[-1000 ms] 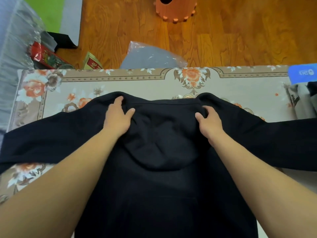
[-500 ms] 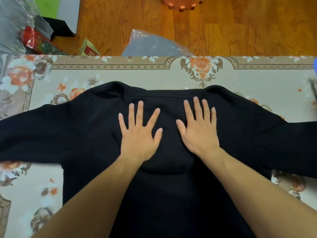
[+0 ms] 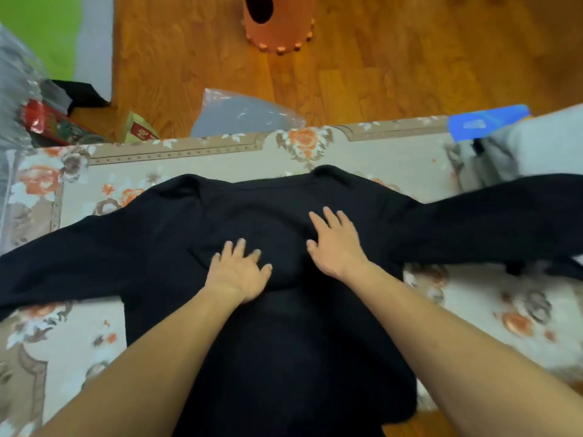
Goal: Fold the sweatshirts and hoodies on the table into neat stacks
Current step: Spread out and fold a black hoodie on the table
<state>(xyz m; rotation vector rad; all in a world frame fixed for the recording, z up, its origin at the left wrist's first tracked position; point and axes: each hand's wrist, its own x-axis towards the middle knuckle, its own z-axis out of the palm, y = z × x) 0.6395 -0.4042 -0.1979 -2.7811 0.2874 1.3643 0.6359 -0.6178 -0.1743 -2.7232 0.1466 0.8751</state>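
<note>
A black hoodie [image 3: 157, 247] lies spread flat on the flowery table [image 3: 394, 159]. The left hand [image 3: 238, 271] and right hand [image 3: 336, 246] lie on its middle, fingers open, holding nothing.

Glossy wooden floor [image 3: 394, 58] with an orange stool [image 3: 279, 23] beyond the floral tablecloth [image 3: 220, 159].

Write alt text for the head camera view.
Two bare hands, left hand and right hand, press flat on a black hoodie spread sleeves-out across a floral-patterned tablecloth. Wooden floor lies beyond.
</note>
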